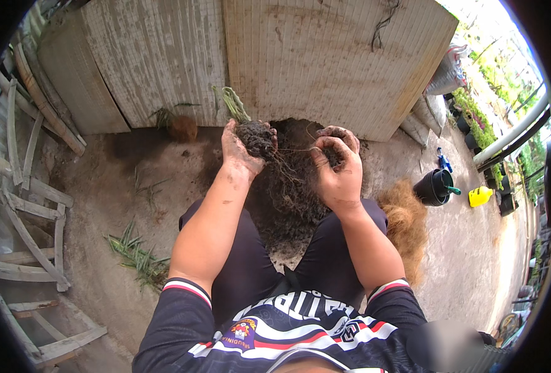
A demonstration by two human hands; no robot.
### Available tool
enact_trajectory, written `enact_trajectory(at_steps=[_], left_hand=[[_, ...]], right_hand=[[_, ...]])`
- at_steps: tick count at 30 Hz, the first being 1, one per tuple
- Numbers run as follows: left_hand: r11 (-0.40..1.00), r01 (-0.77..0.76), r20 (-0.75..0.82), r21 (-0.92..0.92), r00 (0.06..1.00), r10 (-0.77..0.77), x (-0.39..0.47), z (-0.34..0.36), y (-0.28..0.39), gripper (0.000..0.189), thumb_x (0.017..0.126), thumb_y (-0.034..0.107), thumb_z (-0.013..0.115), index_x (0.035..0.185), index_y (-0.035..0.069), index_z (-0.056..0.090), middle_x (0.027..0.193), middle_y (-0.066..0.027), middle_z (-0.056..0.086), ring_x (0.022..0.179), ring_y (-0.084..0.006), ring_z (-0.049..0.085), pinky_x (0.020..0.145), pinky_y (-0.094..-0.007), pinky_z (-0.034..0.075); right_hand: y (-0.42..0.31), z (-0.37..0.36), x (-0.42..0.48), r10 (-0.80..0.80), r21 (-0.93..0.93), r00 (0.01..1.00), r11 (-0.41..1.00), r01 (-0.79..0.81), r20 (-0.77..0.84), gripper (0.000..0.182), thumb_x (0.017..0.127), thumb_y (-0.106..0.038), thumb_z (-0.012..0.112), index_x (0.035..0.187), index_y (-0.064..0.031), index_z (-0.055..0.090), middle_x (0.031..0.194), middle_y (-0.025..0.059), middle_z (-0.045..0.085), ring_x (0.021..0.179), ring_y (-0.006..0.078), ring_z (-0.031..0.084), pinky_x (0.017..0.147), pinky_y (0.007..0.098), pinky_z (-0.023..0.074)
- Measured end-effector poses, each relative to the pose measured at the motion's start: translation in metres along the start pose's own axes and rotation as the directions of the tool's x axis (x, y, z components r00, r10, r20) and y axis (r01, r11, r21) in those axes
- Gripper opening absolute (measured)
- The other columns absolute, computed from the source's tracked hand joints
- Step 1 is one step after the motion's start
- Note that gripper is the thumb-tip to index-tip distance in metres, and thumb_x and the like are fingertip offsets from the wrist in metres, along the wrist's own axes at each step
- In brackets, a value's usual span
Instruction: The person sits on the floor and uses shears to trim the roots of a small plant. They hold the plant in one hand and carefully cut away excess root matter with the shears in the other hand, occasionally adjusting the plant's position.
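My left hand (244,148) cups a dark soil-covered root ball (257,139). Green leaves of the plant (234,105) stick out above it, beyond my fingers. From the ball a thin brown strand (296,149), a root or a fibre, stretches across to my right hand (338,163). The curled fingers and thumb of that hand pinch the strand's end. Both hands are smeared with soil. Below them, between my knees, lies a heap of dark soil (289,200) with fine roots hanging over it.
Brown coconut fibre (402,224) lies by my right knee. Beyond it stand black nursery pots (435,187), a yellow container (480,196) and a blue tool (443,161). Cut leaves (138,256) and a fibre-wrapped ball (183,128) are at left. Panels (303,60) form the backdrop; wooden frames (33,233) lean left.
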State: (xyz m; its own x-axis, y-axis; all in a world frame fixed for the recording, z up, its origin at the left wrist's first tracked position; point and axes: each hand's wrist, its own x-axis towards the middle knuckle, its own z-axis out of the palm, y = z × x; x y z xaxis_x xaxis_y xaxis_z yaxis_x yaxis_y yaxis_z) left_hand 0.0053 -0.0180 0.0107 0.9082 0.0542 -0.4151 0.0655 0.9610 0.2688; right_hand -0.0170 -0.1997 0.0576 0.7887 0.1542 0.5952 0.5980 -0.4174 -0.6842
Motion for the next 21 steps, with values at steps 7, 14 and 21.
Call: enact_trajectory(at_steps=[7, 14, 21], left_hand=[[0.998, -0.059, -0.027, -0.017, 0.998, 0.059, 0.009, -0.007, 0.008, 0.051, 0.087, 0.045, 0.029, 0.092, 0.000, 0.050, 0.085, -0.0174, 0.056, 0.078, -0.0326, 0.055, 0.067, -0.0431, 0.047], [0.994, -0.100, -0.041, 0.049, 0.994, 0.102, 0.012, -0.012, 0.020, 0.056, 0.085, 0.047, 0.024, 0.090, 0.000, 0.053, 0.081, -0.0174, 0.058, 0.074, -0.0321, 0.056, 0.066, -0.0418, 0.047], [0.980, -0.100, -0.059, 0.172, 0.992, 0.112, 0.010, -0.015, 0.019, 0.060, 0.084, 0.051, 0.025, 0.094, -0.001, 0.054, 0.085, -0.0160, 0.060, 0.078, -0.0317, 0.056, 0.067, -0.0420, 0.046]], right_hand=[[0.002, -0.022, 0.024, 0.009, 0.074, 0.999, 0.997, -0.006, -0.033, 0.010, 0.071, -0.005, 0.065, 0.079, -0.0017, 0.061, 0.097, 0.0103, 0.057, 0.099, 0.0278, 0.048, 0.088, 0.0354, 0.0367], [0.054, -0.062, 0.064, 0.201, 0.279, 0.977, 0.936, -0.214, 0.075, 0.014, 0.075, -0.011, 0.068, 0.080, 0.0010, 0.062, 0.092, 0.0059, 0.059, 0.088, 0.0137, 0.053, 0.077, 0.0256, 0.0412], [0.271, -0.177, 0.093, 0.504, -0.434, 0.864, 0.779, -0.453, 0.004, 0.021, 0.072, -0.023, 0.069, 0.081, -0.0040, 0.067, 0.081, 0.0122, 0.066, 0.076, 0.0211, 0.063, 0.072, 0.0311, 0.0478]])
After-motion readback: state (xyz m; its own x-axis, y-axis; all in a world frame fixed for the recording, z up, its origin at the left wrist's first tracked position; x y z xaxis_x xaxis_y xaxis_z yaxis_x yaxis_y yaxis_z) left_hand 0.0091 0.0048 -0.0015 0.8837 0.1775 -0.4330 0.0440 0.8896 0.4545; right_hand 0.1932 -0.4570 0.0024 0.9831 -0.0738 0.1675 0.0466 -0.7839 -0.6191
